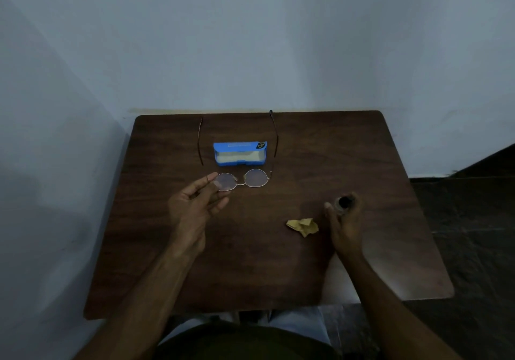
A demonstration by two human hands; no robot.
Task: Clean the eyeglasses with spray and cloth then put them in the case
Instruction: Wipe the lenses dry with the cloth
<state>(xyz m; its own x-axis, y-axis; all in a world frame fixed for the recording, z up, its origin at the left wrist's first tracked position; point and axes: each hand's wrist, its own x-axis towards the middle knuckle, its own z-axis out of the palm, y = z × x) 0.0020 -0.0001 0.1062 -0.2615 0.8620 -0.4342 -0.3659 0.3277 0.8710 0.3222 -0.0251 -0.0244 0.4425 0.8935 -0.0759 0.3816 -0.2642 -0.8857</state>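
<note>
My left hand (195, 206) holds thin-framed round eyeglasses (255, 178) by the left lens rim, above the table, their temples stretched away from me on either side of the case. An open blue case (240, 153) with a pale lining lies at the table's far middle. My right hand (344, 220) is wrapped around a small dark spray bottle (345, 203), seen from above, at the right. A crumpled yellow cloth (303, 226) lies on the table just left of my right hand.
The dark wooden table (250, 262) stands against a pale wall, with a wall corner on the left. Dark floor shows to the right. My lap is below the table's near edge.
</note>
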